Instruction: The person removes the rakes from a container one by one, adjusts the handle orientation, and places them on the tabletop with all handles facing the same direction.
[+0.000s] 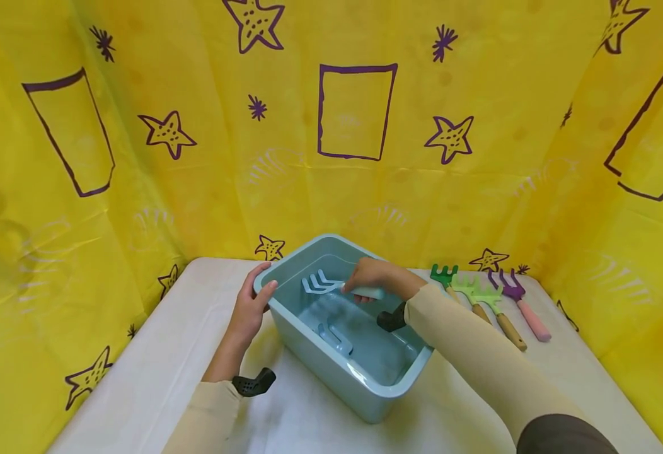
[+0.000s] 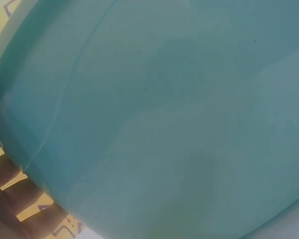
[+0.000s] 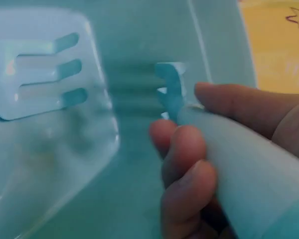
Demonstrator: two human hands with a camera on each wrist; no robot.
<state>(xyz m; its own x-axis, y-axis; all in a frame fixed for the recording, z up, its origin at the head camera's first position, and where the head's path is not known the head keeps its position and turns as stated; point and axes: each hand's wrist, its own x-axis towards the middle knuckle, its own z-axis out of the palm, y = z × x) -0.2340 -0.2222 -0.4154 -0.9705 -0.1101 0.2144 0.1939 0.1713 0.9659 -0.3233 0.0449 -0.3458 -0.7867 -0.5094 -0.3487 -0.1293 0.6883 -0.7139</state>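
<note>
A light blue plastic bin [image 1: 388, 388] stands at an angle on the table. My left hand [image 1: 249, 302] grips its rim at the left corner, thumb over the edge; in the left wrist view the fingers [image 2: 27, 199] lie along the bin wall. Inside the bin, my right hand [image 1: 368, 277] holds a light blue hand rake [image 1: 322, 284] by its pale handle [image 3: 249, 159], tines pointing left. In the right wrist view, thumb and fingertips pinch the handle close to the rake's head. A light blue pronged piece [image 1: 337, 340] shows low in the bin, below the held rake.
To the right of the bin lie several hand rakes: a dark green one [image 1: 443, 275], light green ones [image 1: 487, 295] with wooden handles, and a purple one [image 1: 512, 289] with a pink handle. A yellow patterned curtain [image 1: 354, 189] surrounds the white table [image 1: 195, 328].
</note>
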